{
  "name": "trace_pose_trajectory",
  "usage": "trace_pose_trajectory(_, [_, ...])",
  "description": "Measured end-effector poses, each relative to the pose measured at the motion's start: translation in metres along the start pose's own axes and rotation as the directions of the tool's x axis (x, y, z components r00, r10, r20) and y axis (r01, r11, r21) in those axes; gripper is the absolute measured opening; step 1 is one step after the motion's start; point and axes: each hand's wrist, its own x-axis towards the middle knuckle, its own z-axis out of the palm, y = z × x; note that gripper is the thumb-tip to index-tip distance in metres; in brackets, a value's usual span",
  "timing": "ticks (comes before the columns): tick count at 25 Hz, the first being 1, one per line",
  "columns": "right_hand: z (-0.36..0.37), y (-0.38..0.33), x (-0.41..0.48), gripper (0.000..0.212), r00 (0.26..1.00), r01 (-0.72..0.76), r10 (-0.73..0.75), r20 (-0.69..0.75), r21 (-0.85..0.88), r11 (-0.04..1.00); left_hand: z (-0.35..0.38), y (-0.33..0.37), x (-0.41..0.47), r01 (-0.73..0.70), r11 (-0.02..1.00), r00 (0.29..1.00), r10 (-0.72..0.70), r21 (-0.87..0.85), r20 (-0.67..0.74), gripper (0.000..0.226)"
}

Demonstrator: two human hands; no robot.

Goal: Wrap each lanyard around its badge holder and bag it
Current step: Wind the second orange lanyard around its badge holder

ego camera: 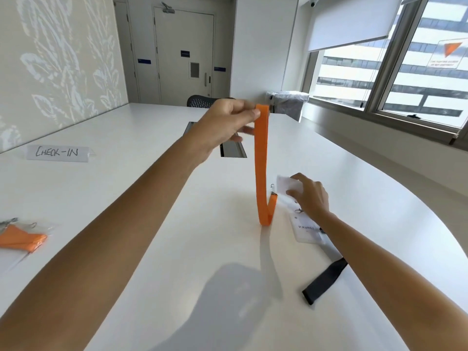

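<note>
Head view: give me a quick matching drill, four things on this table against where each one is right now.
Things:
1. orange lanyard
2. black lanyard
3. bagged lanyard
4. sign

Places:
A. lies flat on the table, near right
B. stands at the far left, by the wall
C. hangs from the left hand
D. lies at the near left edge of the picture

Pairs: 1-C, 2-A, 3-D, 4-B
</note>
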Motion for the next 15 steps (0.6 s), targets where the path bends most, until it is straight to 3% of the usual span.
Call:
trace_pose_trajectory(3, [-0.005,-0.010,-0.010,0.027,0.997,0.076,-0.077,0.020,0.047,0.996,0.005,-0.033,0.016,0.259,0.918,0.964,-0.227,0.300,-0.136,0.025])
trace_pose_trajectory(5, [-0.009,-0.017,-0.015,0.027,0.996,0.088,-0.089,0.006,0.076,0.993,0.013,-0.065,0.012,0.403,0.742,0.914,-0.354,0.536,-0.198,0.033])
trace_pose_trajectory(7, [-0.013,-0.026,-0.020,0.027,0.996,0.093,-0.092,-0.008,0.147,0.985,0.027,-0.092,0.001,0.430,0.519,0.883,-0.411,0.738,-0.226,0.035])
trace_pose_trajectory(8, [-0.015,-0.032,-0.021,0.027,0.997,0.078,-0.079,-0.004,0.225,0.971,0.037,-0.102,-0.004,0.412,0.478,0.885,-0.414,0.776,-0.215,0.036])
trace_pose_trajectory(9, [-0.017,-0.037,-0.023,0.027,0.998,0.053,-0.057,0.003,0.318,0.947,0.048,-0.110,-0.008,0.393,0.491,0.888,-0.423,0.777,-0.181,0.037])
trace_pose_trajectory(11, [-0.022,-0.048,-0.027,0.029,1.000,-0.002,-0.012,0.026,0.480,0.877,0.071,-0.124,-0.011,0.389,0.609,0.877,-0.475,0.691,-0.075,0.045])
trace_pose_trajectory(13, [-0.027,-0.060,-0.031,0.030,0.997,-0.050,0.009,0.071,0.604,0.795,0.086,-0.133,-0.007,0.423,0.752,0.869,-0.495,0.506,0.008,0.053])
trace_pose_trajectory(15, [-0.033,-0.069,-0.035,0.033,0.989,-0.121,0.021,0.147,0.713,0.691,0.093,-0.138,-0.002,0.428,0.867,0.901,-0.433,0.256,-0.041,0.049])
